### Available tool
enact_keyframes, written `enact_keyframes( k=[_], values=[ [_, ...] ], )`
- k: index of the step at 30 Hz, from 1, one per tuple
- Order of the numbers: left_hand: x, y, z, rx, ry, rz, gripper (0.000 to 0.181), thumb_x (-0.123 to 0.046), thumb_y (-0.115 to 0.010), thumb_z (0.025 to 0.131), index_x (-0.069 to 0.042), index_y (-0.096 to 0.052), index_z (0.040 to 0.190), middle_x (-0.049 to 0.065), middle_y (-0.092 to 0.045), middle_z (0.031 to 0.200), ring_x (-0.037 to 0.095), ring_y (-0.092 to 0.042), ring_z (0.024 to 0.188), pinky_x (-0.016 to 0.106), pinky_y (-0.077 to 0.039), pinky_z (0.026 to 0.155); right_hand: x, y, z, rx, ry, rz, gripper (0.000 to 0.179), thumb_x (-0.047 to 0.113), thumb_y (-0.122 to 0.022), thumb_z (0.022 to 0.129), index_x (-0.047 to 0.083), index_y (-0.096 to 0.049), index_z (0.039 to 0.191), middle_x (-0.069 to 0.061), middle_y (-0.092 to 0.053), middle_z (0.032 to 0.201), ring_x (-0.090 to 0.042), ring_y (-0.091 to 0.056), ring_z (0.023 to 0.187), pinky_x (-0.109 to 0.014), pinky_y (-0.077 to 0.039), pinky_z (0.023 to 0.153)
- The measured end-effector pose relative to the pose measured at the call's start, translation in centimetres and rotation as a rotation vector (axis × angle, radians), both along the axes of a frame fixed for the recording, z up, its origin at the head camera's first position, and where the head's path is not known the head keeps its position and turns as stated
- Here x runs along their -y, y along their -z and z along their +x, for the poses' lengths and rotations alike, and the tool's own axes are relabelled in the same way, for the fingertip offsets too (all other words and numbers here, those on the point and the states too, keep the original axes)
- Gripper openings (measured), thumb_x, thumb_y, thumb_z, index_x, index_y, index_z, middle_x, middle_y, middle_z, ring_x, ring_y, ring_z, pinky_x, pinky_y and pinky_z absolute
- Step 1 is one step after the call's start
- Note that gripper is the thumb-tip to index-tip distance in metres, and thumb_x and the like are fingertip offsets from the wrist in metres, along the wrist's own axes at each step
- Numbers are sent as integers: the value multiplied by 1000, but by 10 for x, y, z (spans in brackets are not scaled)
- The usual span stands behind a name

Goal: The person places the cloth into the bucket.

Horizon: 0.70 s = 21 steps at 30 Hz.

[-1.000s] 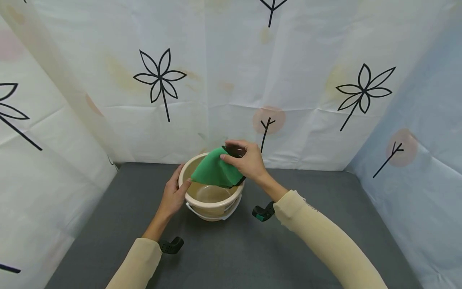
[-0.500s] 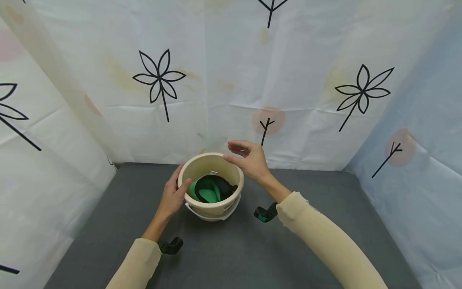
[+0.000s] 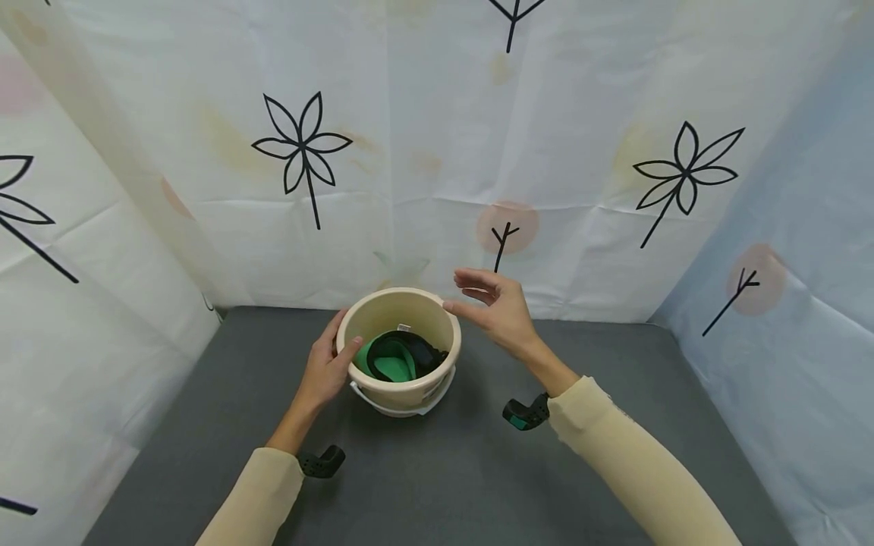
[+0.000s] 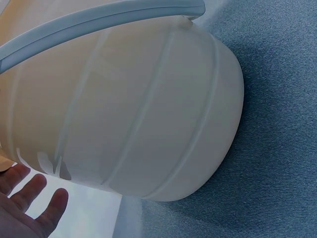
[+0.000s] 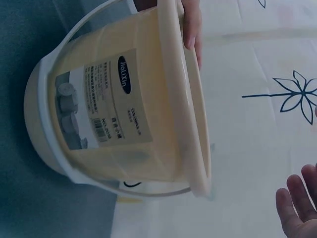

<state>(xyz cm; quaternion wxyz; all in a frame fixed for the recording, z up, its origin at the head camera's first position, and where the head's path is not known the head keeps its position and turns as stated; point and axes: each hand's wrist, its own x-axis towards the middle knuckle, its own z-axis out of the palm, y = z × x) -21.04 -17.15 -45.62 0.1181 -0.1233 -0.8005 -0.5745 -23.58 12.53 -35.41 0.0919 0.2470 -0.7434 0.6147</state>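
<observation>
A cream plastic bucket [image 3: 400, 397] stands on the grey table, its white handle [image 3: 403, 413] hanging down at the front. My left hand [image 3: 329, 370] grips its left rim, thumb over the edge and fingers along the outside. Inside lies a folded green cloth-like thing with wide black edging [image 3: 396, 365]; its lower part is hidden by the bucket's wall. Just off the right rim, my right hand [image 3: 501, 309] hovers with fingers loosely extended, holding nothing. The right wrist view shows a printed label [image 5: 104, 101] on the bucket and that same hand's fingertips [image 5: 286, 206] away from the rim.
The grey tabletop [image 3: 423, 485] extends around the bucket. Behind it hangs a white curtain [image 3: 423, 136] printed with black leaf outlines, with more fabric walls at both sides. A black wrist device [image 3: 526, 414] sits by each cuff.
The green and black thing has dropped from my right hand into the bucket. My right hand has since moved away to the right. My left hand has stayed on the rim.
</observation>
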Motion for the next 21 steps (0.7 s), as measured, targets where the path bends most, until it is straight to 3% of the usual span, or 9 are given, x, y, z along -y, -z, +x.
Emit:
enact_keyframes(
  k=[7,14,18,21],
  values=[
    [1,-2,-1,2,9,4,62,-15,-57,105,-1,-30,159,27,-38,155,44,-53,128,40,-56,87,-15,7,2,-2,-14,48,61,-4,-82,81,-3,-58,138,-19,-59,137,-34,-55,128,-40,-46,107],
    [2,-1,-2,42,5,-27,65,-19,-59,104,-2,-29,159,29,-40,153,46,-58,121,36,-59,81,-32,13,10,15,1,127,64,0,-83,83,0,-56,141,-17,-57,140,-34,-53,130,-44,-44,108],
    [6,-4,-1,66,-4,-129,67,-31,-56,106,-6,-27,161,25,-38,156,43,-58,123,47,-56,88,-46,21,15,-26,68,278,70,12,-85,84,7,-54,146,-13,-53,147,-31,-48,135,-48,-39,112],
    [11,-6,1,61,-18,-264,70,-40,-49,107,-8,-22,162,22,-32,160,43,-45,137,59,-43,103,-59,29,19,-60,140,418,77,27,-86,83,15,-50,150,-9,-47,152,-31,-42,140,-55,-35,113]
  ],
)
